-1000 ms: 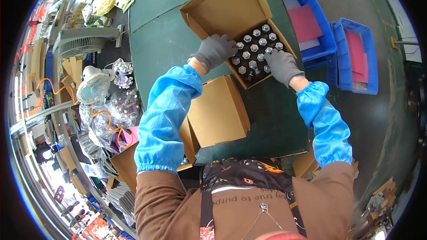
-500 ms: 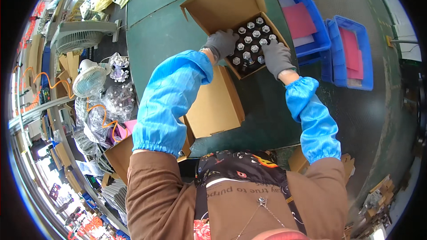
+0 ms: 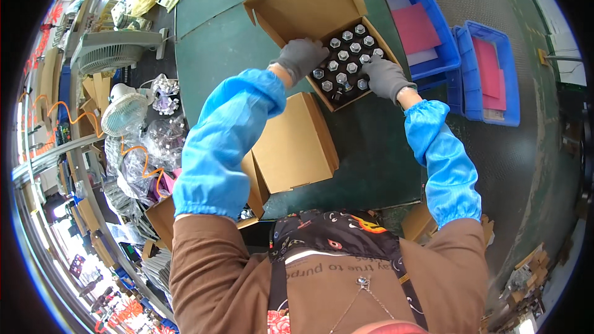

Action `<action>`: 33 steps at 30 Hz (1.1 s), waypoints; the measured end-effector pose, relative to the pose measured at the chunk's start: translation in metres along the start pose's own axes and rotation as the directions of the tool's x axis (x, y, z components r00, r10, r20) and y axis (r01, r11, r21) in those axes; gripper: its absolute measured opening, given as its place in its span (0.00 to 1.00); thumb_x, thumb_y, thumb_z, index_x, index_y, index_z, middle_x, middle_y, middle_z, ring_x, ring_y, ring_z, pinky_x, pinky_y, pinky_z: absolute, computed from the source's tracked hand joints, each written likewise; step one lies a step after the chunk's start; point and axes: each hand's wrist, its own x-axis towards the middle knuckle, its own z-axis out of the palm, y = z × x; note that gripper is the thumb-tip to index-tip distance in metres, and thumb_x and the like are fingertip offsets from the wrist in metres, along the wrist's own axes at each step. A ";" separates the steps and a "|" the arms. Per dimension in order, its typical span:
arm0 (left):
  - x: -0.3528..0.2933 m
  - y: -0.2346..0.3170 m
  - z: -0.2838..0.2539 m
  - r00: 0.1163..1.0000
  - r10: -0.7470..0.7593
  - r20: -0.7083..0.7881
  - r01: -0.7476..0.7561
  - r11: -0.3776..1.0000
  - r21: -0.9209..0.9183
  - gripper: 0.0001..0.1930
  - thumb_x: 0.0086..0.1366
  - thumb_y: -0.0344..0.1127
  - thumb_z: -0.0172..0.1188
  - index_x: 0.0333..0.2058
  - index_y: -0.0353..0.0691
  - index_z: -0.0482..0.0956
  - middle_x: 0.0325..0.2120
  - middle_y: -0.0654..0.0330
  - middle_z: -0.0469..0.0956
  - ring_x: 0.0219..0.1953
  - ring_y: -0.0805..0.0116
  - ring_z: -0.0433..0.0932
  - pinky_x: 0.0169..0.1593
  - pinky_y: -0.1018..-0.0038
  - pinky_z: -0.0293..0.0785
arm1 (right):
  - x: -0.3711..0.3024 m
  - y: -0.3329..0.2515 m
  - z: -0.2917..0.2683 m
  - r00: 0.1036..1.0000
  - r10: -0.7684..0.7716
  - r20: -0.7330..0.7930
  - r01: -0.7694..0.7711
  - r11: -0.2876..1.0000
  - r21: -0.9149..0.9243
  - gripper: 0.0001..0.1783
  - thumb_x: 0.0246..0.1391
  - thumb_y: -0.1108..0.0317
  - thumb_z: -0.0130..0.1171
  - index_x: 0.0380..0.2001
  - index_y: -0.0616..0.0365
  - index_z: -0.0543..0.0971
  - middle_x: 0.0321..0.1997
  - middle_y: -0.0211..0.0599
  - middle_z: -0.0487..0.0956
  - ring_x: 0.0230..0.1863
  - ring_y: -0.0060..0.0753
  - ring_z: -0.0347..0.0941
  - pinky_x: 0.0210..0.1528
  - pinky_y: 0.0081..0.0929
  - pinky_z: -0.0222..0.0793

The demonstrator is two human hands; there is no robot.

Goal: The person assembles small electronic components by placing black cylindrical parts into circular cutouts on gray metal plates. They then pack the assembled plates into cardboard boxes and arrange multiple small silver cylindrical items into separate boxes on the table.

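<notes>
An open cardboard box (image 3: 303, 6), its lid folded back, sits on the green table. Rows of dark pieces topped with silver hex heads (image 3: 352, 67) fill it. My left hand (image 3: 301, 59), in a grey glove, lies over the box's left wall, fingers bent inward at the rim. Over the near right corner is my right hand (image 3: 386, 79), also gloved in grey. Its fingers are curled down among the hex heads, and whatever they grip is hidden beneath them. Close in front of the open box lies a closed brown carton (image 3: 291, 145).
Blue plastic crates (image 3: 455, 65) with pink sheets stand to the right of the green table (image 3: 216, 49). On the left are a white fan (image 3: 125, 111), plastic-wrapped parts (image 3: 164, 139) and an orange hose. Another open carton (image 3: 164, 222) is by my left elbow.
The open box has shifted slightly left. My left hand has moved a little left and up along its wall. My right forearm has swung outward while its fingers stay over the hex heads.
</notes>
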 end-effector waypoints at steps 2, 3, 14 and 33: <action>-0.017 0.022 0.001 0.988 0.072 -0.137 -0.079 0.996 -0.050 0.11 0.65 0.36 0.54 0.45 0.50 0.79 0.32 0.55 0.79 0.39 0.52 0.83 0.42 0.58 0.81 | 0.000 0.001 0.006 0.994 0.021 -0.105 -0.016 0.999 0.050 0.14 0.57 0.70 0.53 0.45 0.56 0.80 0.47 0.50 0.80 0.48 0.53 0.79 0.50 0.49 0.75; -0.027 0.033 0.001 0.974 0.101 -0.204 -0.117 0.991 -0.068 0.11 0.64 0.36 0.55 0.45 0.50 0.78 0.31 0.55 0.79 0.38 0.52 0.83 0.41 0.58 0.81 | -0.005 0.000 0.008 0.975 0.015 -0.220 0.008 0.995 0.103 0.14 0.58 0.69 0.52 0.45 0.56 0.80 0.46 0.51 0.80 0.48 0.54 0.79 0.50 0.49 0.74; -0.025 0.107 0.013 0.907 -0.366 -0.207 0.218 0.831 -0.512 0.15 0.67 0.39 0.55 0.48 0.37 0.79 0.43 0.49 0.80 0.47 0.56 0.79 0.54 0.63 0.73 | -0.009 0.020 0.009 0.924 0.003 -0.383 -0.027 0.998 -0.056 0.09 0.57 0.67 0.53 0.34 0.55 0.82 0.33 0.44 0.82 0.37 0.46 0.82 0.36 0.44 0.77; -0.018 0.137 0.021 0.882 -0.470 -0.040 0.469 0.882 -0.040 0.14 0.62 0.34 0.58 0.45 0.40 0.85 0.50 0.48 0.81 0.55 0.54 0.79 0.62 0.59 0.68 | 0.006 0.029 0.004 0.935 0.039 -0.352 0.018 0.987 0.159 0.20 0.50 0.73 0.57 0.49 0.57 0.80 0.51 0.50 0.81 0.54 0.50 0.77 0.53 0.44 0.74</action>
